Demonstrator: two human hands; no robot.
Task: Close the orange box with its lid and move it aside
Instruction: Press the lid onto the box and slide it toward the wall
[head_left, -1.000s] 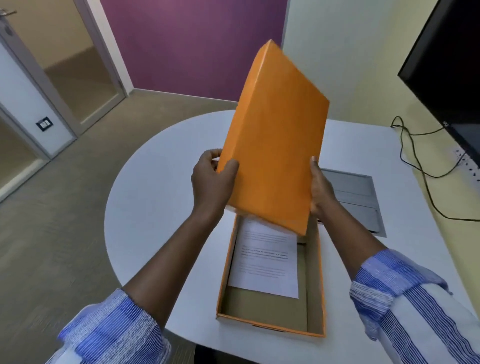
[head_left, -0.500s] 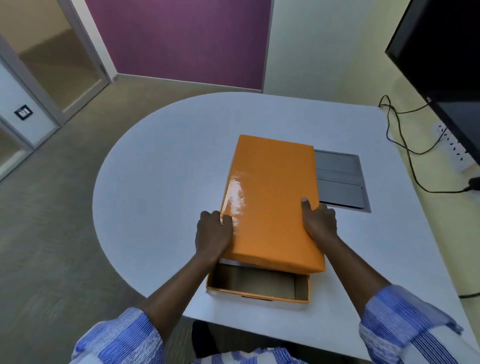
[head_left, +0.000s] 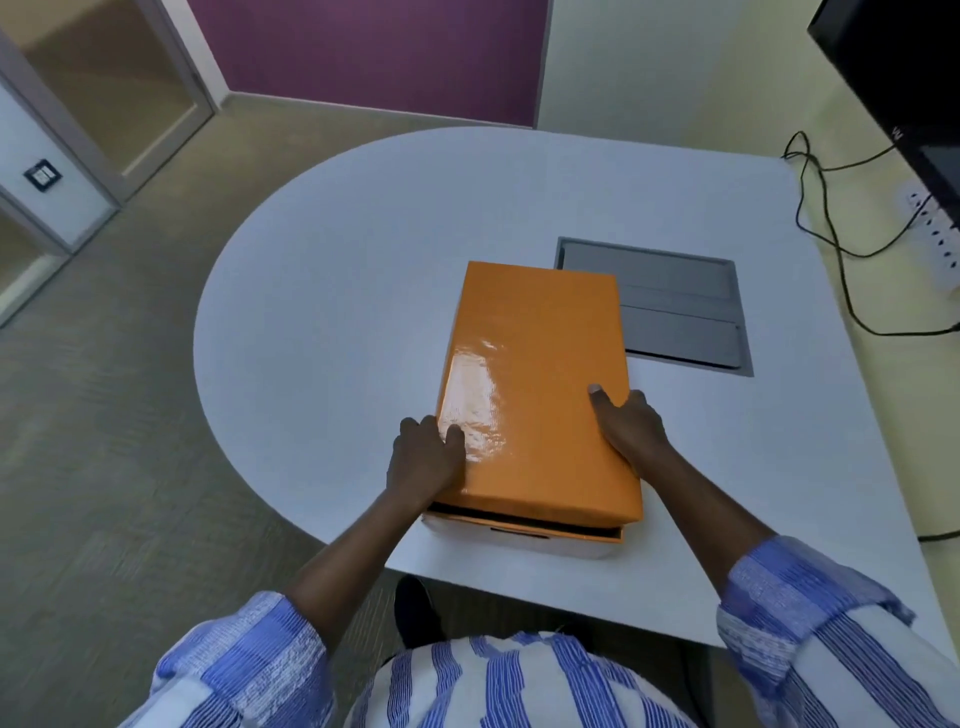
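The glossy orange lid (head_left: 535, 384) lies flat over the orange box (head_left: 524, 531) near the front of the white table (head_left: 332, 322). Only the box's near rim shows below the lid, with a thin dark gap between them. My left hand (head_left: 426, 460) grips the lid's left edge near the front corner, thumb on top. My right hand (head_left: 631, 426) holds the lid's right edge, with the thumb pressed on its top. The inside of the box is hidden.
A grey cable hatch (head_left: 675, 312) is set into the table just right of the box. Black cables (head_left: 831, 234) and a power strip (head_left: 935, 239) run along the right wall below a dark screen (head_left: 904, 78). The table's curved edge drops off at left.
The lid came down from tilted upright in the air onto the box, then slid toward me until it covers nearly all of the box. Both hands kept hold of its sides.
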